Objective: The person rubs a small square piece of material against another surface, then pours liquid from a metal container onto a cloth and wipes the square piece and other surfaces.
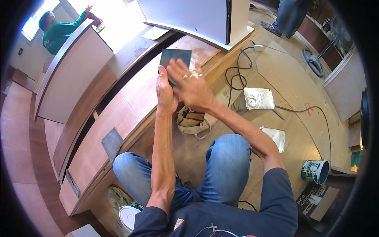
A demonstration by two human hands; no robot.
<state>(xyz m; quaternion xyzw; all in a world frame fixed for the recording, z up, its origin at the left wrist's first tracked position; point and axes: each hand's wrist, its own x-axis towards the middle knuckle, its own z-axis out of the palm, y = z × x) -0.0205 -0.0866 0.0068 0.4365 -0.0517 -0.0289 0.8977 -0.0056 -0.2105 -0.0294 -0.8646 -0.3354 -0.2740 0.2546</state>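
My left hand grips a dark rectangular flat piece by its near left side, thumb up along the edge. My right hand lies over the piece's face, fingers stretched out and slightly blurred; whitish residue shows on them. Part of the piece is hidden behind both hands. Below them, on the wooden platform, a grey flat sheet overhangs the edge. Another thin grey piece rests farther left on it. Beneath my hands, on the floor, sits a beige cloth bag with things inside.
Two metal cans stand at right, near a black cable. Farther right are a green paint bucket and cardboard box. A white-lidded bucket is by my left knee. One person sits far left; another's legs stand far right.
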